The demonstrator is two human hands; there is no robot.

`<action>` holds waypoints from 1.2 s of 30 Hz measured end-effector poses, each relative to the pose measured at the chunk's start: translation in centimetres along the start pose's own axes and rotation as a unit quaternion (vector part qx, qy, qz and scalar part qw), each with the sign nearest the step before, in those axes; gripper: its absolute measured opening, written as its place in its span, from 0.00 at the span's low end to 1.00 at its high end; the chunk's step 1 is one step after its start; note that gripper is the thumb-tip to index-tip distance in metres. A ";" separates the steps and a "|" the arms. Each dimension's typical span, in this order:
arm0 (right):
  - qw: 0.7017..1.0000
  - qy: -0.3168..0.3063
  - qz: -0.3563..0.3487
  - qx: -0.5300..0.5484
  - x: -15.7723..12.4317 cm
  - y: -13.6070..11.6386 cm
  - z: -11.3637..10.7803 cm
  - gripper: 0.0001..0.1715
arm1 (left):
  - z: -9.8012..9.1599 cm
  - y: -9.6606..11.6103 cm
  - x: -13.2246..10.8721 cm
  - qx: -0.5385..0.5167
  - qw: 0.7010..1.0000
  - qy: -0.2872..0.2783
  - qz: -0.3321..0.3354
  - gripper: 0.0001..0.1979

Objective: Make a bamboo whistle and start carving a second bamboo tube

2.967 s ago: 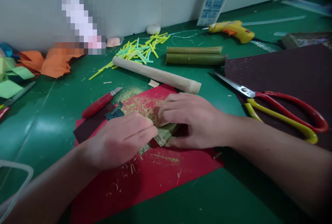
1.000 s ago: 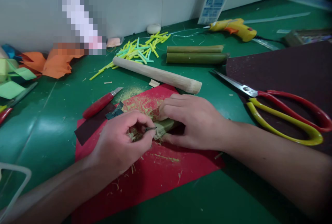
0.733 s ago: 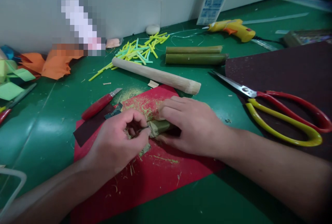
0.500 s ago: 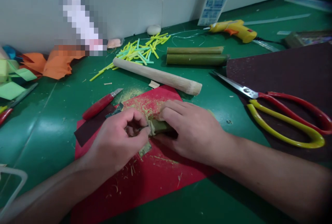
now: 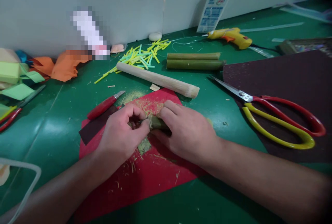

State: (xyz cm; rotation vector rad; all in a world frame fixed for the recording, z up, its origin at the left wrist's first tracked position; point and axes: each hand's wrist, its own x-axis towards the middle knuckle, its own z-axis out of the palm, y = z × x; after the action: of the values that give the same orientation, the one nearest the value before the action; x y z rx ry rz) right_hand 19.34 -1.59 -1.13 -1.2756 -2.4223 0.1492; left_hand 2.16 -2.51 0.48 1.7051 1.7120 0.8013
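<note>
Head camera showed a short green bamboo piece [image 5: 157, 123] between the two hands, low over a red sheet [image 5: 150, 175] on the green bench [image 5: 181, 206]; whether it touched the sheet could not be told. The right hand [image 5: 188, 132] pinched it between thumb and fingers, while the left hand [image 5: 121, 130] curled thumb and forefinger close together at its cut end, anything between them hidden.

Slipping looked the likeliest trouble: a rounded piece over loose shavings [image 5: 149, 105] could skid or roll if the left hand pushed harder than the right one gripped. With the left thumb so near the cut end, a raw edge could leave a splinter. The red-handled knife [image 5: 103, 107] lay near the left hand, blade bare, and a stray knock could swing it round.

The bamboo's skin looked smooth and olive, its cut end paler and rough; the right hand covered the rest.
</note>
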 end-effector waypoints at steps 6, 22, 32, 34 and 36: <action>1.000 -0.018 0.016 0.002 -0.1 -0.1 -0.1 0.08 | -0.2 0.3 0.5 -0.017 1.000 -0.019 0.001 0.04; 1.000 -0.014 0.023 -0.014 0.1 -0.4 -0.4 0.07 | -0.4 0.6 0.4 -0.015 0.998 -0.048 -0.026 0.03; 0.999 -0.015 0.031 -0.012 0.0 -0.4 -0.2 0.08 | -0.3 0.5 0.8 -0.025 0.999 -0.031 -0.008 0.03; 0.999 -0.016 0.033 -0.011 0.0 -0.4 -0.3 0.08 | -0.6 0.5 0.6 -0.026 0.998 -0.059 -0.013 0.03; 1.000 -0.013 0.025 -0.011 0.0 -0.4 -0.3 0.08 | -0.7 0.5 0.4 -0.036 0.997 -0.069 -0.024 0.03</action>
State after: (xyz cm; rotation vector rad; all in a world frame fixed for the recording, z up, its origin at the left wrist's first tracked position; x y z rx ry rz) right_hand 19.11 -1.82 -0.72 -1.3533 -2.4216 0.1534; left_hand 1.99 -2.13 1.32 1.6262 1.6063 0.6982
